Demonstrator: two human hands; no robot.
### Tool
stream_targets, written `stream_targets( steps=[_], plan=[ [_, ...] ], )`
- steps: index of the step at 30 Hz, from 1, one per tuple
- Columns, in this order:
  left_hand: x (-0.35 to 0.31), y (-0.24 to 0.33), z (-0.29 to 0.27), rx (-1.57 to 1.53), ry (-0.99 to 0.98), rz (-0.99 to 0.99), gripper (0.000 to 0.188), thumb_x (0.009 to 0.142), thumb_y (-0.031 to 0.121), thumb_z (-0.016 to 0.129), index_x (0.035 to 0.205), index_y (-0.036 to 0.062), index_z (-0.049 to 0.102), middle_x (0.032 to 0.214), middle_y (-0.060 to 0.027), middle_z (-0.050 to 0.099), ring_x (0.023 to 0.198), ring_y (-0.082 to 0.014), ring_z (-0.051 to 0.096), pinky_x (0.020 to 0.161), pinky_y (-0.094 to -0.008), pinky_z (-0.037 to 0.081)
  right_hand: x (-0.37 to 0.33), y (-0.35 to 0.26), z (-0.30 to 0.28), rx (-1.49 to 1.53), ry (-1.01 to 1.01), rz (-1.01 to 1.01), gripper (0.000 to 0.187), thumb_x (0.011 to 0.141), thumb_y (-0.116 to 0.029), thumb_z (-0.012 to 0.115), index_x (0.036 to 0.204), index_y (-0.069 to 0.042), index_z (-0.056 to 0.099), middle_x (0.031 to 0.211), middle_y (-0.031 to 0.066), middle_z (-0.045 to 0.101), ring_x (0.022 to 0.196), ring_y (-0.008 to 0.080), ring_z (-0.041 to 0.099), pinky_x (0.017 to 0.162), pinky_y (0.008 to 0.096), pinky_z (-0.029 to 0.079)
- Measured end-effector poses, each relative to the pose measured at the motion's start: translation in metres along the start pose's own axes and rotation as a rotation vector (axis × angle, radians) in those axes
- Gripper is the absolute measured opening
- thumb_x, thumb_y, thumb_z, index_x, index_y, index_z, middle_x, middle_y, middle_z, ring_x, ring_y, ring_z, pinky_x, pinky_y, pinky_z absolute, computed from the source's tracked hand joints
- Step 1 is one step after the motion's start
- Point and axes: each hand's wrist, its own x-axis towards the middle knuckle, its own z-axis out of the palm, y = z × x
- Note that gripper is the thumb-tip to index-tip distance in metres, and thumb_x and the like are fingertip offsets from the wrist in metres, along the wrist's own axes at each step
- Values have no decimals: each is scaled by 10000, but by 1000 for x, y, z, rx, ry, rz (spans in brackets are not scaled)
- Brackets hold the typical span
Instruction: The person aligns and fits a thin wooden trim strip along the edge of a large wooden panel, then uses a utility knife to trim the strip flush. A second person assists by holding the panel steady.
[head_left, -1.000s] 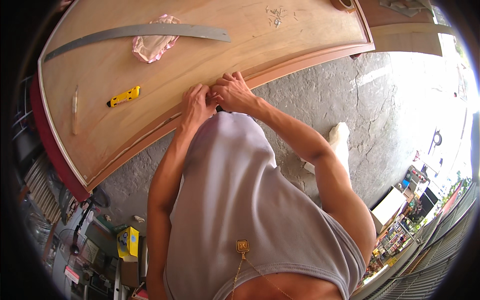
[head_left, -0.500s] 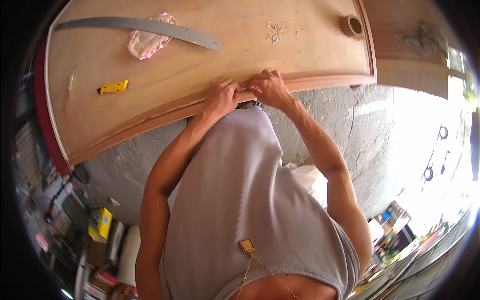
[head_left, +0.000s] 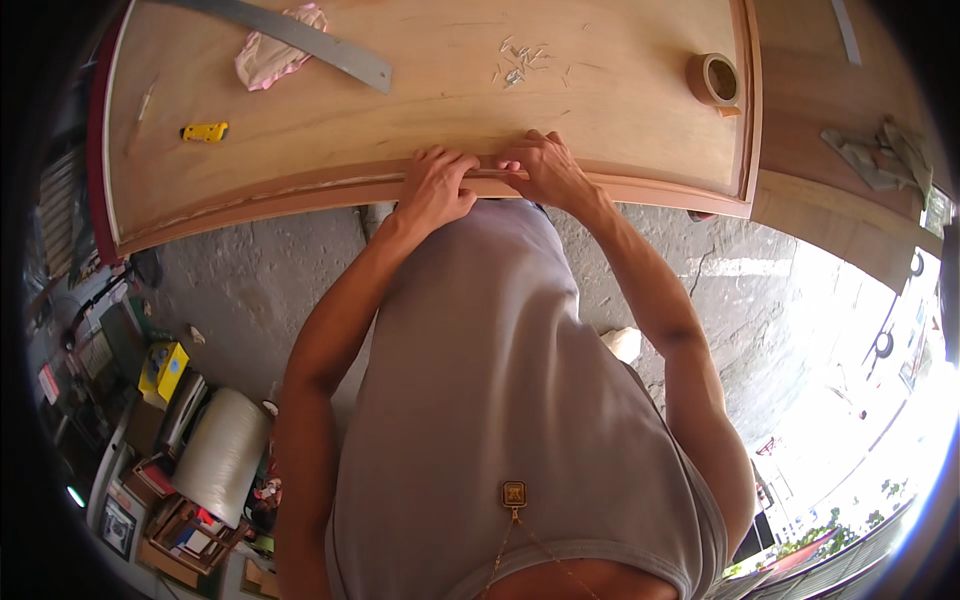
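Observation:
A large wooden panel (head_left: 330, 140) with a raised rim lies in front of me. Both hands are at its near edge, close together near the middle. My left hand (head_left: 437, 188) rests on the rim, fingers bent and thumb drawn in. To its right my right hand (head_left: 548, 168) is curled, with thumb and fingers pinched together. A thin brown strip (head_left: 487, 172) runs along the rim between the two hands and seems to be held at both ends. The fingertips partly hide it, so its material is unclear.
On the panel lie a yellow utility knife (head_left: 205, 132), a metal straightedge (head_left: 345, 58) across a pink-edged cloth (head_left: 265, 62), small scattered pieces (head_left: 517, 72) and a brown tape roll (head_left: 714, 80). A crumpled cloth (head_left: 890, 155) lies right. Clutter including a wrapped roll (head_left: 222, 455) stands lower left.
My view has shifted, so the panel's near edge looks more level and the knife and straightedge sit higher. Both hands stay at the edge, with slightly more space between them.

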Motion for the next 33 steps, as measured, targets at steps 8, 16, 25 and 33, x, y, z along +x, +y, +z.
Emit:
stream_targets(
  steps=[8, 16, 25, 33],
  plan=[
    [7, 5, 10, -41, -66, 51, 252, 648, 100, 723, 889, 83, 650, 902, -67, 632, 917, -295, 575, 843, -420, 446, -18, -4, 6, -98, 22, -23, 138, 821, -134, 668, 957, -132, 695, 856, -2, 676, 939, 207, 600, 840, 385, 428],
    [11, 32, 25, 74, 27, -51, 304, 661, 159, 711, 949, 78, 651, 969, -85, 614, 974, -282, 558, 882, -417, 420, -23, -3, -14, -193, 252, 4, 258, 804, -206, 710, 1058, -174, 679, 814, -19, 676, 867, 212, 607, 837, 395, 426],
    [48, 104, 78, 91, 44, -39, 343, 657, 158, 714, 982, 87, 633, 992, -69, 587, 991, -277, 542, 873, -423, 409, -77, 82, -39, -115, 156, -44, 91, 784, -168, 712, 870, -180, 740, 805, -35, 675, 838, 204, 591, 776, 380, 443],
    [50, 124, 82, 196, 54, -157, 290, 651, 214, 738, 902, 94, 656, 971, -45, 603, 996, -237, 541, 885, -397, 393, -82, 79, -41, -226, 107, -95, 119, 823, -151, 638, 905, -153, 725, 794, 20, 660, 846, 228, 588, 789, 398, 421]
  ],
)
